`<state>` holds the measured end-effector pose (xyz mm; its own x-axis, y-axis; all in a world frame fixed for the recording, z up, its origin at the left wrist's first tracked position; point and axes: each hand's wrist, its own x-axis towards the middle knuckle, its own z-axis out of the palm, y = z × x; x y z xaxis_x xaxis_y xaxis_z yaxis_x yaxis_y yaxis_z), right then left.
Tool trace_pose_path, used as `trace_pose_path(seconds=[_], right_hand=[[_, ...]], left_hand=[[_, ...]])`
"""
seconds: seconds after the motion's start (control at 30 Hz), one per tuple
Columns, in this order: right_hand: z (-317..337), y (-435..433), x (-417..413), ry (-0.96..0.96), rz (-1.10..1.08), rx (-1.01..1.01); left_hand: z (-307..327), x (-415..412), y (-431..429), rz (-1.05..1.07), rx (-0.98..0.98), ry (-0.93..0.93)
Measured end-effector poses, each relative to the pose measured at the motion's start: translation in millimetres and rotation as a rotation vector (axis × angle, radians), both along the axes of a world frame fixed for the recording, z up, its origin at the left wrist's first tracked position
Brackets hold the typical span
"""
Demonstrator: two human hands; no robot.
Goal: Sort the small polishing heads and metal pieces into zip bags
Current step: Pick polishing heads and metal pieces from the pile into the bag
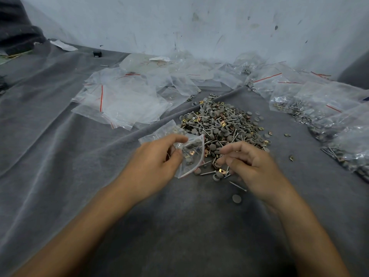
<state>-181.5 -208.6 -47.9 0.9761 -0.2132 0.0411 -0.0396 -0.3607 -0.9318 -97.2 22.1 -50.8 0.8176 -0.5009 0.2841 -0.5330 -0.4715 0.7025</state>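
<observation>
At frame centre, the left hand (157, 156) pinches one small clear zip bag (191, 156) with a few pieces inside. The right hand (253, 164) curls its fingers (231, 148) narrowly over the near edge of one heap of grey polishing heads and metal pieces (221, 124); I cannot tell whether they hold anything. Bare grey cloth (60, 156) covers the desk at lower left.

A wrinkled grey cloth (60, 156) covers the whole work surface, with long folds running from the near left toward the back. Behind it stands a pale, bluish-white wall (199, 23) marked with dark scuffs and smudges. In the far left corner a dark bundle of fabric (16, 27) rests against the wall. Just beside it, on the cloth, lies a crumpled white scrap of paper (63, 45). Farther right, near the foot of the wall, sits a small black block (97, 54); what it is cannot be told.
</observation>
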Motion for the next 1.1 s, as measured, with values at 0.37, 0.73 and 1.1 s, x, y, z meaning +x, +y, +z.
trace_pose_path(seconds=[0.37, 0.73, 1.1], right_hand=[[7.7, 13.1, 0.3, -0.016, 0.276, 0.902], [-2.0, 0.0, 4.9, -0.007, -0.111, 0.227], [-17.6, -4.6, 4.0, 0.126, -0.022, -0.564]], left_hand=[[0.0, 0.6, 0.3, -0.001, 0.002, -0.003], [-1.0, 1.3, 1.1, -0.007, 0.004, -0.009], [-0.4, 0.1, 0.1, -0.014, 0.002, 0.005]])
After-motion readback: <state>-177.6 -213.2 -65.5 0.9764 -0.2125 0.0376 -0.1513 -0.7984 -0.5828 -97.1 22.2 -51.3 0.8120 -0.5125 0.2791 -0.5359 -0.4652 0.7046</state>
